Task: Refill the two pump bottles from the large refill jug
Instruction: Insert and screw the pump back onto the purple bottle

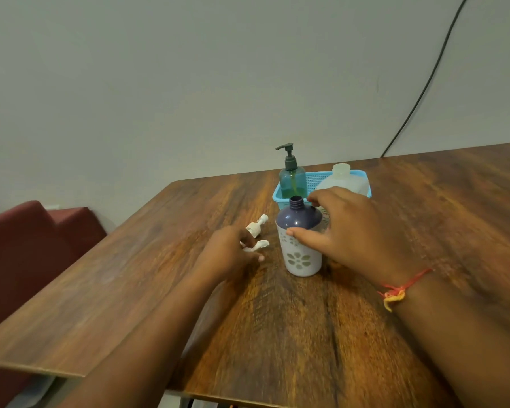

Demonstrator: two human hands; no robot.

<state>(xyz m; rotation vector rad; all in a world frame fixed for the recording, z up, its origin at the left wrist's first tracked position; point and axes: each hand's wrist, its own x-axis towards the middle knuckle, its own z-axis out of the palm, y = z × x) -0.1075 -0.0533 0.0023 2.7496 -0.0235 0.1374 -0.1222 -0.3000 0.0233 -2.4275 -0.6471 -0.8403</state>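
A purple-and-white pump bottle with a flower print stands mid-table, its threaded neck uncovered. My right hand wraps its shoulder, thumb on the front and fingers behind the top. Its white pump head lies on the table just left of the bottle, and my left hand rests on it with the fingers curled over the nozzle end. Behind, a teal pump bottle with a dark pump stands in a blue basket. The translucent white refill jug sits capped in the same basket, partly hidden by my right hand.
The wooden table has its left edge running diagonally and its near edge at the bottom. A dark red seat is beyond the left edge. A black cable hangs down the wall at the back right.
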